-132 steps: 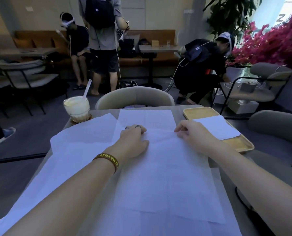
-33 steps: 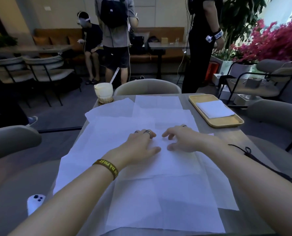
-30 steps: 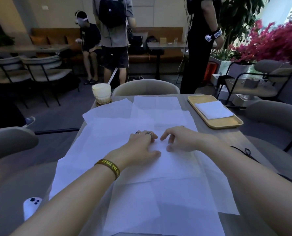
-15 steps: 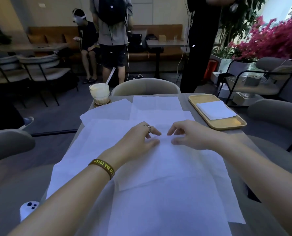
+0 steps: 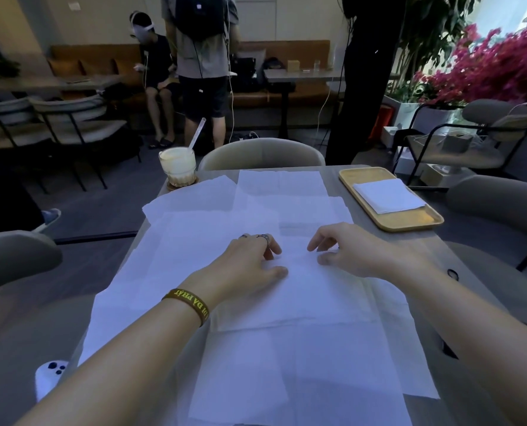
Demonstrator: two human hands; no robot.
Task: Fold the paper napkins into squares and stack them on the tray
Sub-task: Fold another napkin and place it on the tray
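Several unfolded white paper napkins (image 5: 194, 241) lie overlapping across the table. On top of the pile lies one brighter napkin (image 5: 293, 302), its near edge running across the middle. My left hand (image 5: 247, 265), with rings and a dark wristband, rests on that napkin's far part, fingers bent down and thumb flat. My right hand (image 5: 348, 253) rests beside it, fingertips and thumb touching the paper a small gap apart. A wooden tray (image 5: 410, 224) stands at the far right with one folded square napkin (image 5: 388, 196) on it.
A glass of creamy drink with a straw (image 5: 177, 167) stands at the table's far left corner. A white device (image 5: 48, 376) lies near the left front edge, a black hair tie (image 5: 453, 273) at the right. Chairs surround the table; people stand and sit behind.
Both hands have drawn back a little toward me on the top napkin and stay close together. My view has shifted slightly; a person in black has stood up behind the table.
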